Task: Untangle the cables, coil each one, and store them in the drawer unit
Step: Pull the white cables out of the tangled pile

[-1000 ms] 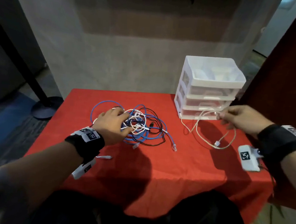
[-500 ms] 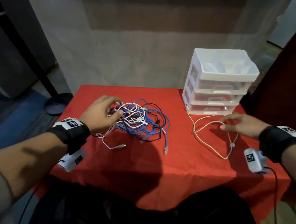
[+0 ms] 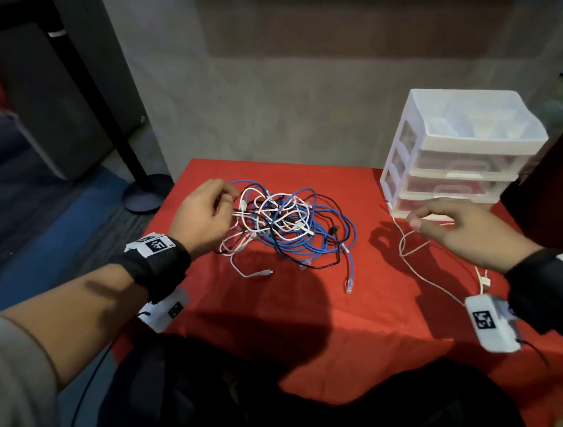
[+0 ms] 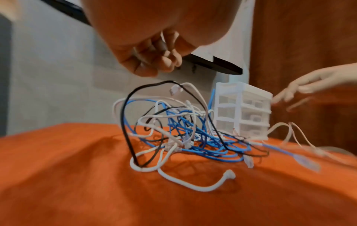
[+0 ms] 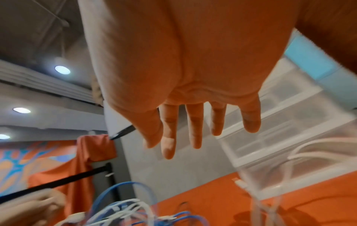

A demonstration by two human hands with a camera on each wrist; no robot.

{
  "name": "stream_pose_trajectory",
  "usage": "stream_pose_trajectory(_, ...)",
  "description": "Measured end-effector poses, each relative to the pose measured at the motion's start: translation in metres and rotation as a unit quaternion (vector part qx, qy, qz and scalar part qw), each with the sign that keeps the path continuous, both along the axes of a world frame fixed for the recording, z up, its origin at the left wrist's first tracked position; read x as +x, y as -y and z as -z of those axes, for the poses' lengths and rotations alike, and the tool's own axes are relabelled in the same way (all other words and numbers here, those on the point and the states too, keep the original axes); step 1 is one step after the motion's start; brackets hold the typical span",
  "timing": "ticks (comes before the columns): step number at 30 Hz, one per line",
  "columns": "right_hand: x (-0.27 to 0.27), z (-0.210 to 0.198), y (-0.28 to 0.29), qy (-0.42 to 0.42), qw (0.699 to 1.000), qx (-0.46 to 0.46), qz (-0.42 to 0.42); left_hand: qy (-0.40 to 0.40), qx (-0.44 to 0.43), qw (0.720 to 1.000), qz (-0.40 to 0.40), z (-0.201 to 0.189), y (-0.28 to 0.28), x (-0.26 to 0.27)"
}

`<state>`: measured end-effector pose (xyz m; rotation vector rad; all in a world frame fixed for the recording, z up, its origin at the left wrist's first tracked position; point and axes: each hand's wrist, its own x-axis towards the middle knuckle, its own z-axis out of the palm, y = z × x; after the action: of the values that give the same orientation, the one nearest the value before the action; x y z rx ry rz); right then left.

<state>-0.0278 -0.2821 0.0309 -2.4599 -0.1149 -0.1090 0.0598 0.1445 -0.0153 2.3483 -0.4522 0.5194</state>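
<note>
Red cloth covers the table (image 3: 298,331); a white drawer unit (image 3: 457,159) stands upper right. Blue, white and black cables (image 3: 289,227) lie knotted at centre, now lifted at their left edge by the curled left hand (image 3: 203,218). Right hand (image 3: 465,233), fingers extended, has released the cream cable (image 3: 414,252).

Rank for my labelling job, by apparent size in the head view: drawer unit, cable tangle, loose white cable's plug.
1. drawer unit and cable tangle: look alike, no clear order.
2. loose white cable's plug, smallest.

Left hand (image 3: 203,214) at cable tangle (image 3: 289,230); right hand (image 3: 465,233) over cream cable (image 3: 414,252).
</note>
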Motion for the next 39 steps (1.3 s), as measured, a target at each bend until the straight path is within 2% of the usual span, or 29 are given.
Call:
stream_pose_trajectory(3,-0.004,0.002,-0.043,0.006,0.999,0.022,-0.038,-0.09,-0.096,0.987,-0.089,0.008,-0.013,0.003)
stream_pose_trajectory(5,-0.007,0.007,-0.071,-0.012,0.997,0.039,-0.064,-0.127,-0.099,0.981,-0.104,0.011,-0.016,0.0)
stream_pose_trajectory(9,-0.007,0.024,-0.121,-0.034,0.991,0.048,-0.122,-0.215,-0.054,0.975,-0.035,0.019,0.0,-0.018)
stream_pose_trajectory(11,-0.007,0.033,-0.143,-0.036,0.989,0.058,-0.133,-0.229,-0.074,0.971,0.01,0.022,0.012,-0.021)
stream_pose_trajectory(14,-0.001,0.035,-0.164,0.07,0.991,0.062,-0.1,-0.179,-0.13,0.974,0.052,0.012,0.029,-0.017)
stream_pose_trajectory(16,0.005,0.022,-0.172,0.161,0.982,0.046,-0.089,-0.117,-0.063,0.986,0.104,-0.003,0.041,-0.016)
stream_pose_trajectory(17,0.007,0.013,-0.174,0.179,0.979,0.031,-0.093,-0.094,-0.015,0.986,0.138,-0.013,0.049,-0.018)
stream_pose_trajectory(20,0.017,-0.014,-0.172,0.168,0.978,-0.082,-0.091,-0.055,0.062,0.974,0.208,-0.04,0.072,-0.02)
stream_pose_trajectory(22,0.023,-0.024,-0.166,0.153,0.971,-0.173,-0.068,-0.031,0.08,0.974,0.209,-0.053,0.081,-0.015)
stream_pose_trajectory(24,0.026,-0.034,-0.157,0.168,0.963,-0.209,-0.04,-0.038,0.086,0.971,0.218,-0.061,0.085,-0.011)
stream_pose_trajectory(26,0.026,-0.051,-0.137,0.198,0.958,-0.207,-0.001,-0.055,0.073,0.97,0.226,-0.063,0.08,-0.006)
stream_pose_trajectory(29,0.022,-0.086,-0.083,0.24,0.958,-0.128,0.092,-0.077,0.034,0.976,0.202,-0.055,0.054,0.002)
stream_pose_trajectory(31,0.016,-0.097,-0.05,0.222,0.962,-0.101,0.12,-0.084,0.038,0.98,0.177,-0.049,0.035,0.009)
stream_pose_trajectory(34,0.01,-0.079,-0.037,0.035,0.983,-0.167,0.073,-0.063,0.033,0.988,0.14,-0.048,0.024,0.018)
stream_pose_trajectory(36,0.006,-0.061,-0.043,-0.058,0.978,-0.198,0.036,-0.051,0.014,0.991,0.122,-0.053,0.03,0.018)
stream_pose_trajectory(37,0.001,-0.056,-0.052,-0.067,0.977,-0.2,0.022,-0.043,0.013,0.992,0.122,-0.057,0.036,0.016)
stream_pose_trajectory(39,-0.001,-0.049,-0.072,-0.018,0.984,-0.177,0.014,-0.025,0.03,0.988,0.147,-0.063,0.049,0.007)
